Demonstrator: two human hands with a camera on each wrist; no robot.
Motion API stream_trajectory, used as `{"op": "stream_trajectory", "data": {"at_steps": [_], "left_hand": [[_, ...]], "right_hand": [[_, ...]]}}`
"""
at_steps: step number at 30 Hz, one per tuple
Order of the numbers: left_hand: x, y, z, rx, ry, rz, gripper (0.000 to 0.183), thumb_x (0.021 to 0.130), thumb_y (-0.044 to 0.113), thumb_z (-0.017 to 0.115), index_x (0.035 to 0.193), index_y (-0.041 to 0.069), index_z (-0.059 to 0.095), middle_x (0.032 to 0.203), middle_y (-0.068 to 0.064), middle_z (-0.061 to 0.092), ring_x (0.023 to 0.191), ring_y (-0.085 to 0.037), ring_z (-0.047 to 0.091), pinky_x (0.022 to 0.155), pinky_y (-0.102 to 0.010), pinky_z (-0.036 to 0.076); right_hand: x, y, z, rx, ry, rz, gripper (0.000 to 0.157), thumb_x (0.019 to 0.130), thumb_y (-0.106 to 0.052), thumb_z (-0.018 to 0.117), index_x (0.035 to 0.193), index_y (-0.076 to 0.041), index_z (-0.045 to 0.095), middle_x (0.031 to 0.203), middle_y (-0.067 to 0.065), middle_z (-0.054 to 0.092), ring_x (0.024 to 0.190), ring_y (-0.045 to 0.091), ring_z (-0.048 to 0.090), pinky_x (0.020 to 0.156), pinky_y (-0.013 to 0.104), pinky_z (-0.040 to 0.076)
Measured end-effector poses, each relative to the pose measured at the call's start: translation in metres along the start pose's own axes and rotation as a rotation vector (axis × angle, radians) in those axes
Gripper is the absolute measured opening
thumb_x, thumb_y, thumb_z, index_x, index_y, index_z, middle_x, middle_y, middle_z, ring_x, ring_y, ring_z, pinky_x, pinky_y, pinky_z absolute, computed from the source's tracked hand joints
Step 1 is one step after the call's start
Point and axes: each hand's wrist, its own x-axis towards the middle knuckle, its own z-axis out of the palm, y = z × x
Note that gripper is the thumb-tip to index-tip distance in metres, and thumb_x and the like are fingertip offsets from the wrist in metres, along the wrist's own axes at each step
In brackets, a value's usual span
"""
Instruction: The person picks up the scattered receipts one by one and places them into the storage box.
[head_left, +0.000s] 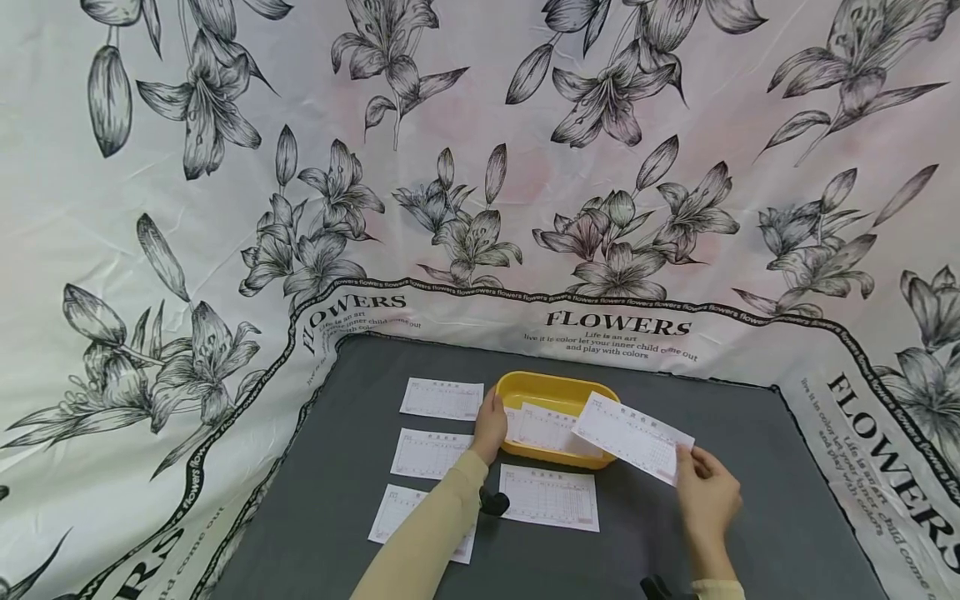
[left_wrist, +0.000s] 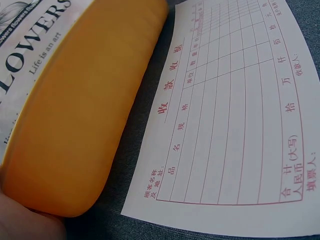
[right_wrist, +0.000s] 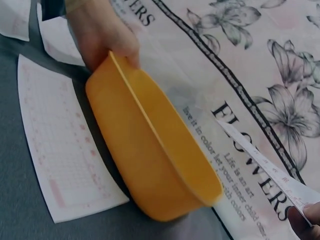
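Note:
A yellow plastic tub stands on the dark cloth, and my left hand grips its left rim. Inside lie paper receipt slips with printed red grids. At the tub's right side, my right hand pinches one receipt slip by its right end. That slip is tilted, its left end over the tub's right part. Just in front of the tub another receipt slip lies flat; the left wrist view shows its red printing close up. The right wrist view shows the tub's outer wall and the held slip edge-on.
To the left, three receipt slips lie in a column: a far one, a middle one and a near one partly covered by my left sleeve. A flower-printed cloth rises behind and beside the dark surface.

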Motion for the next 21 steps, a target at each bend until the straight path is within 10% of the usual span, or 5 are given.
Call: {"op": "stream_trajectory", "data": {"at_steps": [21], "left_hand": [[-0.003,0.002,0.001,0.004,0.003,0.016,0.051,0.119,0.023,0.029,0.165,0.001,0.033,0.166,-0.02,0.041,0.154,-0.038,0.038,0.129,-0.054,0.03]], "right_hand": [[0.003,-0.012,0.045,-0.023,-0.086,-0.064,0.034,0.103,-0.026,0.07,0.115,0.004,0.079,0.101,0.025,0.078,0.073,0.019,0.065,0.053,0.01,0.035]]}}
